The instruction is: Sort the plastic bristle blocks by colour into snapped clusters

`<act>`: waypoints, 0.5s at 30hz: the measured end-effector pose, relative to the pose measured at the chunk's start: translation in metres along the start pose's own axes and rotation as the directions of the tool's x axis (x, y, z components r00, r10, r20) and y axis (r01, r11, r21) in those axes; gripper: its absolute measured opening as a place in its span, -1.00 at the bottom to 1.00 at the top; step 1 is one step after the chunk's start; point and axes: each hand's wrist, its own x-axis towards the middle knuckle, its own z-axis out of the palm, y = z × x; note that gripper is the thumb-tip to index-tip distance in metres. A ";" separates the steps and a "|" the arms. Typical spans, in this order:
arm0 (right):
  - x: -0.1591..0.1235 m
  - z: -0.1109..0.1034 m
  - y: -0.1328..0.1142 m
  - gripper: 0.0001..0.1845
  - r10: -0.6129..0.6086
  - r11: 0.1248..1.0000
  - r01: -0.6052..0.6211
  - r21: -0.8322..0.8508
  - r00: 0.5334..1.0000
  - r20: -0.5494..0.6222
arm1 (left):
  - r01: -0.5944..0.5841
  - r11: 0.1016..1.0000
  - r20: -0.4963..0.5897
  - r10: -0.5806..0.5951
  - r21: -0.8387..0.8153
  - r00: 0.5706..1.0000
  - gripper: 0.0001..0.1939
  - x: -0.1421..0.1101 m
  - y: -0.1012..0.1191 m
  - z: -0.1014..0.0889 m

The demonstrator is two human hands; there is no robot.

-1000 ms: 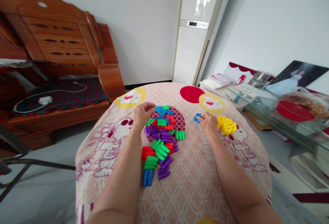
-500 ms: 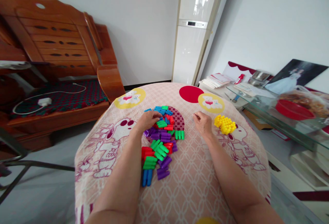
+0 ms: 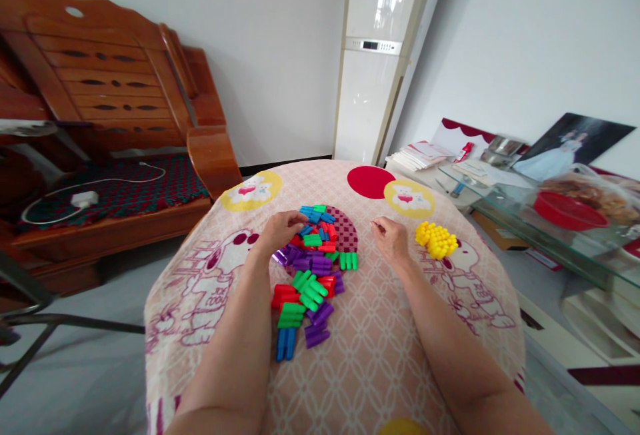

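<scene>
A heap of plastic blocks point(image 3: 313, 268) in purple, green, red and blue lies mid-table on the cartoon-print cloth point(image 3: 375, 355). My left hand point(image 3: 281, 230) rests at the heap's far left edge, its fingers curled down among the blue blocks point(image 3: 314, 214). I cannot see what they hold, if anything. My right hand point(image 3: 391, 240) lies on the cloth to the right of the heap, fingers pinched together with its contents hidden. A cluster of joined yellow blocks point(image 3: 437, 240) sits just right of that hand. Two blue blocks point(image 3: 286, 344) lie at the near end of the heap.
A wooden bench point(image 3: 115, 88) stands to the left with a white charger and cable point(image 3: 83, 198) on its cushion. A tall white air-conditioner unit point(image 3: 373, 62) stands behind. On the right are a glass table point(image 3: 525, 222) with a red bowl point(image 3: 570, 210), and papers point(image 3: 420, 155).
My right hand had blue blocks at its fingertips; it pulled back leftward and they no longer show. My left hand went from a fist beside the heap to reaching into its blue blocks.
</scene>
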 end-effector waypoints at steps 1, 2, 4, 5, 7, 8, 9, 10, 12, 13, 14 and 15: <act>0.000 0.000 0.001 -0.71 -0.007 1.000 0.007 0.009 1.000 -0.001 | -0.011 1.000 0.054 0.010 0.007 0.998 -0.71 0.000 -0.001 0.000; 0.000 0.000 0.001 -0.71 -0.013 1.000 0.013 0.018 1.000 -0.004 | -0.015 1.000 0.099 0.013 0.015 0.995 -0.70 -0.001 -0.001 0.000; 0.000 0.000 0.001 -0.72 -0.018 0.999 0.019 0.033 1.000 -0.013 | -0.011 0.999 0.118 0.006 0.038 0.993 -0.71 0.000 -0.002 0.000; 0.000 0.000 0.000 -0.73 -0.017 0.999 0.018 0.041 1.000 -0.017 | -0.003 0.998 0.085 -0.002 0.058 0.996 -0.73 0.000 -0.002 0.001; 0.001 -0.002 -0.003 -0.73 -0.016 0.997 0.018 0.073 1.000 -0.018 | 0.016 0.995 -0.014 -0.015 0.100 1.000 -0.76 0.000 0.002 0.000; 0.002 -0.003 -0.005 -0.73 -0.020 0.994 0.021 0.105 1.000 -0.009 | 0.023 0.995 -0.061 -0.017 0.099 0.998 -0.76 0.000 0.005 0.000; 0.003 -0.004 -0.009 -0.73 -0.025 0.988 0.023 0.150 1.000 0.012 | 0.022 0.997 -0.090 -0.015 0.070 0.996 -0.76 0.000 0.010 -0.001; 0.003 -0.005 -0.013 -0.74 -0.030 0.978 0.020 0.210 0.999 0.045 | 0.009 1.000 -0.090 -0.008 0.010 0.996 -0.74 0.000 0.016 -0.001; 0.003 -0.005 -0.021 -0.74 -0.030 0.937 -0.024 0.349 0.988 0.150 | -0.036 0.985 -0.019 0.034 -0.171 0.999 -0.71 -0.002 0.031 -0.001; 0.002 -0.004 -0.026 -0.70 -0.026 0.907 -0.068 0.416 0.976 0.216 | -0.054 0.963 0.032 0.065 -0.263 0.997 -0.69 -0.004 0.039 0.001; 0.001 -0.002 -0.030 -0.65 -0.021 0.871 -0.122 0.475 0.958 0.285 | -0.063 0.940 0.083 0.096 -0.334 0.992 -0.69 -0.005 0.047 0.003; 0.000 -0.001 -0.034 -0.59 -0.020 0.833 -0.177 0.524 0.937 0.348 | -0.062 0.921 0.131 0.121 -0.383 0.984 -0.69 -0.006 0.054 0.007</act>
